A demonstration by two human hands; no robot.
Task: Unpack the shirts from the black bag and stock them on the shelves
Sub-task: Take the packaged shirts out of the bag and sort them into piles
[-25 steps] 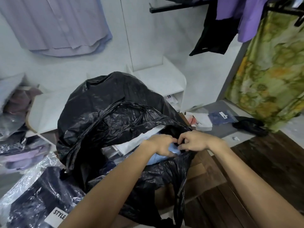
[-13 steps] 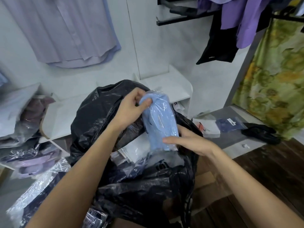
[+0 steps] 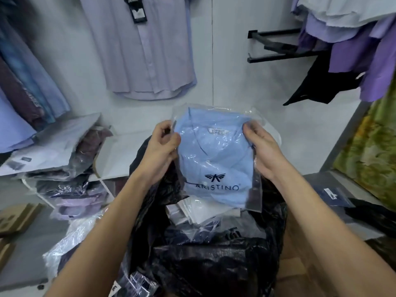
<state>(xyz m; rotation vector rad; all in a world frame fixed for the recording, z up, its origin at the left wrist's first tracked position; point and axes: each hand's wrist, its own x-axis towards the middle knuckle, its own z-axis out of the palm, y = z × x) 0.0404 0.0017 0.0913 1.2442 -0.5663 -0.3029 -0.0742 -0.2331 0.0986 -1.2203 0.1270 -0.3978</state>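
Both hands, left hand [image 3: 164,144] and right hand [image 3: 262,146], pinch opposite edges of a folded light-blue shirt in a clear plastic sleeve [image 3: 216,159], held upright above the open black plastic bag [image 3: 203,258]. White shelf [image 3: 120,155] sits just behind the bag.

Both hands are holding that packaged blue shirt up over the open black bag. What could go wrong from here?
1. The left hand and right hand pinch only the glossy plastic sleeve of the blue shirt at its sides; it may slip back into the black bag.
2. The stack of packaged shirts on the left shelf already leans unevenly, so adding another there could topple it.
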